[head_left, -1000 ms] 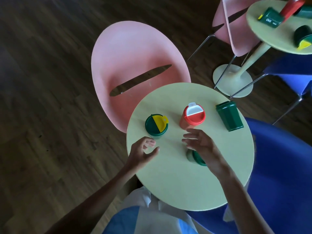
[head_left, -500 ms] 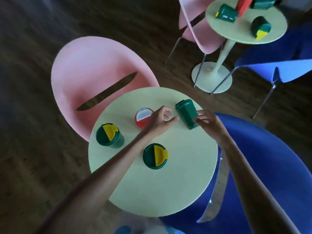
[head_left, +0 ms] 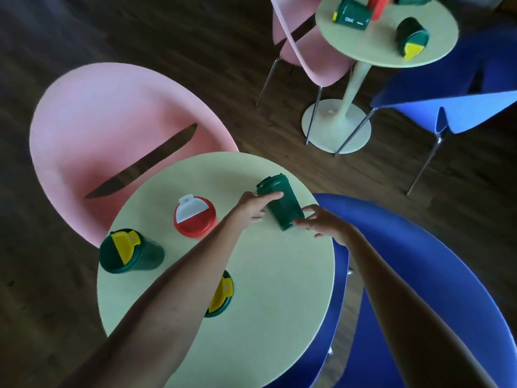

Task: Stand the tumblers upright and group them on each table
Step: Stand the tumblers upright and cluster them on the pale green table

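Head view: 1 green tumbler to stand up at the table's right edge.
Fingers and thumb of the left hand (head_left: 253, 205) curl round the green tumbler (head_left: 281, 203) near its lid; the right hand (head_left: 321, 222), fingers spread, touches its base. Pivot it on the base over the table (head_left: 265, 275), well inside the rim, then slide it beside the upright red tumbler (head_left: 195, 215).

1. Near round table (head_left: 279, 289): red tumbler (head_left: 195, 217) upright mid-top; yellow-lidded tumbler (head_left: 126, 254) upright at left edge; second yellow-lidded tumbler (head_left: 222, 292) half hidden, nearer; dark green tumbler (head_left: 281, 205) tilted by far right edge.
2. Far round table (head_left: 377, 44): lettered green tumbler (head_left: 354, 15) and yellow-spouted tumbler (head_left: 411, 40) lying on sides.
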A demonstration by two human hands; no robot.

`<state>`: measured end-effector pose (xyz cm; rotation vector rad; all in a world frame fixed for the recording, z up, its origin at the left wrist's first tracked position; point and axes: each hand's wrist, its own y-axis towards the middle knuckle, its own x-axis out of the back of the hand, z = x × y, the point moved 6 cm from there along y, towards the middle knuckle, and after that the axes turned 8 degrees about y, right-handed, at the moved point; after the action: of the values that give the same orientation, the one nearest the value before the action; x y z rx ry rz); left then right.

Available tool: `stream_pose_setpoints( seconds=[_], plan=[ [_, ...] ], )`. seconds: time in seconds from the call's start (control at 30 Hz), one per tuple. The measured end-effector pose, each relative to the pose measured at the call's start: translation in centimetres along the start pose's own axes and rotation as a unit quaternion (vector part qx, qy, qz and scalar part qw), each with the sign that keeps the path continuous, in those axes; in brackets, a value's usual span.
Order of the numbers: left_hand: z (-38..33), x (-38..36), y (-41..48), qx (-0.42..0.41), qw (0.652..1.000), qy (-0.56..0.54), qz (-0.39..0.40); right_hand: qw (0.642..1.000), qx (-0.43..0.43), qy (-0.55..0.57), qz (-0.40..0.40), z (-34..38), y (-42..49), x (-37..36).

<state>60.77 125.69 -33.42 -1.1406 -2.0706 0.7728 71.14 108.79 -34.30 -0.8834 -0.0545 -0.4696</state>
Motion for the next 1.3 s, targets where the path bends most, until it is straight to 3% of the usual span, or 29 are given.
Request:
stream_pose_setpoints(
  seconds=[0.3,0.43,0.57,0.73,1.07,1.3],
  plan=[
    [0.4,-1.2,1.5,-0.039,0.999,-0.033,-0.003,0.991,0.047,0.125,-0.029,-1.4,0.7,-1.3],
    [-0.4,-1.1,0.5,-0.115,0.991,-0.057,0.037,0.976,0.101,0.173,-0.079,-1.3,-1.0,-0.9],
    [-1.8,-0.8,-1.1,-0.172,0.980,-0.092,0.049,0.964,0.155,0.208,-0.066,-0.3,-3.0,0.5],
    [-2.7,-0.7,-3.3,-0.246,0.965,-0.041,0.075,0.956,0.182,0.227,-0.034,-0.2,-4.3,0.9],
    [0.2,0.5,-5.6,-0.275,0.956,0.082,0.058,0.944,0.220,0.201,-0.143,-3.5,-5.1,-3.5],
    [2.2,-0.5,-6.5,-0.281,0.949,0.132,0.048,0.952,0.210,0.145,-0.171,-4.9,-3.8,-5.2]
  ],
)
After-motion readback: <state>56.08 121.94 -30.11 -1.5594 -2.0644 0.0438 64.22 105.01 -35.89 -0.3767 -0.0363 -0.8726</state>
